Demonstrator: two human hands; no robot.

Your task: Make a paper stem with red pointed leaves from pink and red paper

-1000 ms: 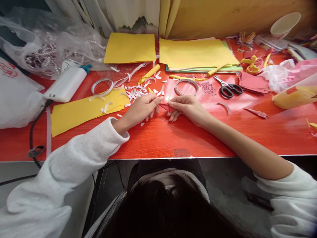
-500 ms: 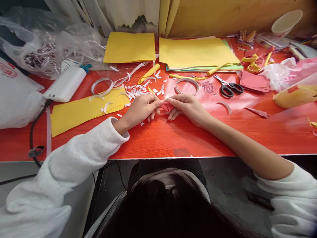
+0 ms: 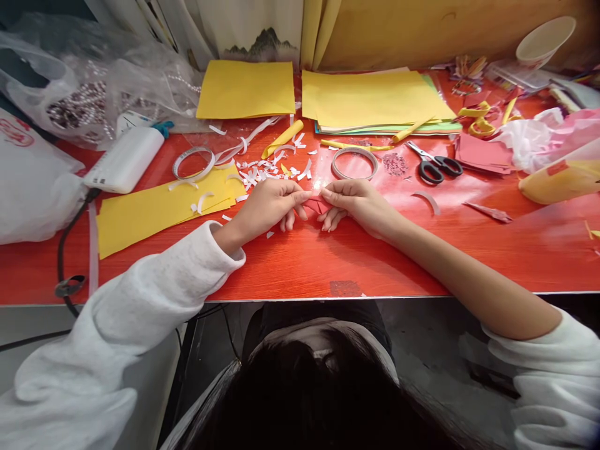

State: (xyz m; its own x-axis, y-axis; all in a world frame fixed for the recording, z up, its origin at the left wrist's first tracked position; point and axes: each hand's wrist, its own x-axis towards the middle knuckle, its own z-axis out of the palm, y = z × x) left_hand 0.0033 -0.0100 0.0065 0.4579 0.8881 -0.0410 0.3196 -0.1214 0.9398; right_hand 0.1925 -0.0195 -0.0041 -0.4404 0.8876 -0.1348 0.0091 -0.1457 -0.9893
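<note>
Since a small folded red paper piece is pinched between both sets of fingertips, only its middle is left in sight. One end is gripped by thumb and forefinger of the left hand, the other by thumb and forefinger of the right hand; the remaining fingers are curled loosely below, apparently unloaded. The piece is located in the gap between the two hands, over the red table; whether the tabletop is touched by it cannot be told. Judged very light; thin and easily bent, likely stiffer where layers are doubled. Creases are probably kept well, but tearing or crumpling is to be expected if the ends are pulled hard. Not judged slippery; a light dry pinch should be enough. Best hold: the folded edges close to each end, with the flat of thumb and forefinger; the middle is better left unpressed, as layers could be squashed out of line. Just beyond the right fingers a tape roll is seen; white scraps are scattered beyond the left fingers, and scissors are placed farther off, right of the right hand.
</note>
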